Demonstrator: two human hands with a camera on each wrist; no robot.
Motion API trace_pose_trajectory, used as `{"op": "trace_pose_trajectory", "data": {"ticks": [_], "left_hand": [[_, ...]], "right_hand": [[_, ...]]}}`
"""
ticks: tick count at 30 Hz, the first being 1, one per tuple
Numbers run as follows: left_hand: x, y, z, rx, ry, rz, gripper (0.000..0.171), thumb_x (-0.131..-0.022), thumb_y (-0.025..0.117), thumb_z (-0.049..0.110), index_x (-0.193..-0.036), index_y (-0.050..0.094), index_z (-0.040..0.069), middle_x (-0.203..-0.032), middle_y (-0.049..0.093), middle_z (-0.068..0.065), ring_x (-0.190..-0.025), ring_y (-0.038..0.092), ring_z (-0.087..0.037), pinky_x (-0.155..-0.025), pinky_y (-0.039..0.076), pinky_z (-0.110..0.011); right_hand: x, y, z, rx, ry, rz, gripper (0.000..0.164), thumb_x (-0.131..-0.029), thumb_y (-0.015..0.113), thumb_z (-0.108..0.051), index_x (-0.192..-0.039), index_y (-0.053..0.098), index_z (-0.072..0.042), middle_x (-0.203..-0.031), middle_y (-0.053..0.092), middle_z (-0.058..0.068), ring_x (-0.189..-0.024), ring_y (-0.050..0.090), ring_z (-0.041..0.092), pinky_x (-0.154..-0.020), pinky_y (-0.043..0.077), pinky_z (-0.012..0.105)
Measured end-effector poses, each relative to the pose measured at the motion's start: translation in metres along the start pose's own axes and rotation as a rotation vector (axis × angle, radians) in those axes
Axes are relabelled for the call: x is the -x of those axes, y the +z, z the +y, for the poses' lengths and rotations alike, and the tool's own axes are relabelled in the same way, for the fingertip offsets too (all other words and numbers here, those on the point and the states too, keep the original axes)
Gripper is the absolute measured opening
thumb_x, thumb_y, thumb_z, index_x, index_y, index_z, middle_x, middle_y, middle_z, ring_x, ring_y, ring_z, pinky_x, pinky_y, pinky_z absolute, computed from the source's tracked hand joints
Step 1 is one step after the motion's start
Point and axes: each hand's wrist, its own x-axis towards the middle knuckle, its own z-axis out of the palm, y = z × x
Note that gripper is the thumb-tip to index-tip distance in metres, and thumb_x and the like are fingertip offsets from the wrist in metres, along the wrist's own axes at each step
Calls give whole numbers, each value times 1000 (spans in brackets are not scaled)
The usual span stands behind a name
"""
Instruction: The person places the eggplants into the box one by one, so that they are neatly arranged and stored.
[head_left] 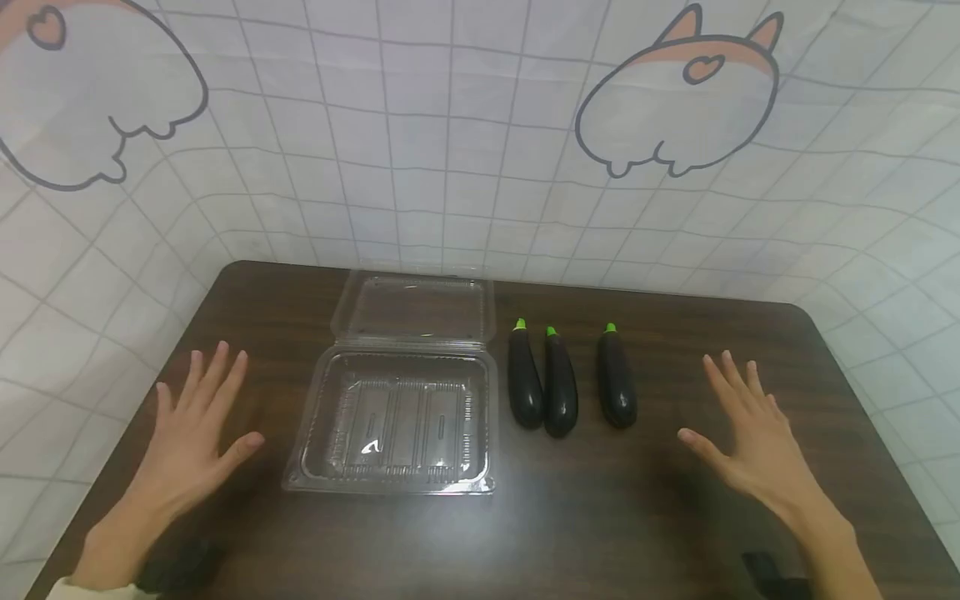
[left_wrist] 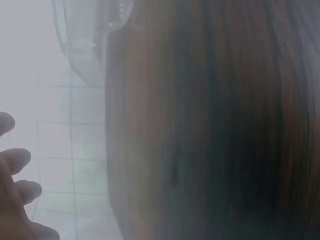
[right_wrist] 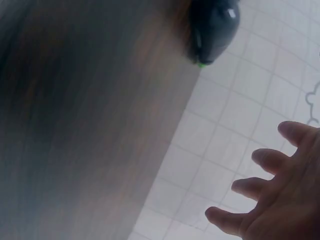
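Note:
My left hand [head_left: 189,433] is spread with straight fingers over the left side of the table, apart from anything. Closest to it is a clear plastic clamshell box [head_left: 315,425], its lid [head_left: 420,308] folded back toward the wall. Right of the box lie three dark eggplants with green stems: one [head_left: 526,379] beside the box, a second [head_left: 561,387] close against it, and a third [head_left: 617,379] a little apart. My right hand [head_left: 757,437], also spread and holding nothing, is right of the third eggplant. In the right wrist view an eggplant [right_wrist: 215,30] shows at the top.
The dark wood-grain table [head_left: 570,517] ends at a white grid-patterned cloth [head_left: 420,167] with cartoon animal drawings, which rises behind it and along both sides. Dark objects, partly hidden, show near each wrist at the bottom of the head view.

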Motion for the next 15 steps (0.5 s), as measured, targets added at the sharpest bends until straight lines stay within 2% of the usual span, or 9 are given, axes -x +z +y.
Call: {"op": "trace_pose_trajectory", "data": {"ticks": [5,10,15], "left_hand": [[-1,16,8,213,-4,68,85,-92,34,67,-154,15,13,-159,5,-15,-143,-5,-40,-99,-15,-72],[-2,31,18,427,38,97,84,-94,37,62,-153,15,6,-158,4,-17,-143,-7,-38,-101,-15,-69],[-2,42,24,600,53,85,82,-96,46,53,-153,12,6,-159,2,-15,-144,-6,-32,-105,-7,-68]], "right_hand": [[-4,9,-9,-125,7,48,83,-89,63,-31,-155,13,-17,-159,5,10,-143,-3,39,-98,3,77],[-7,23,-17,-254,37,84,75,-93,58,-31,-155,17,-18,-159,9,8,-143,1,39,-93,7,81],[-8,36,-25,-374,87,117,67,-96,53,-30,-154,19,-26,-159,14,6,-141,13,42,-102,12,73]]}}
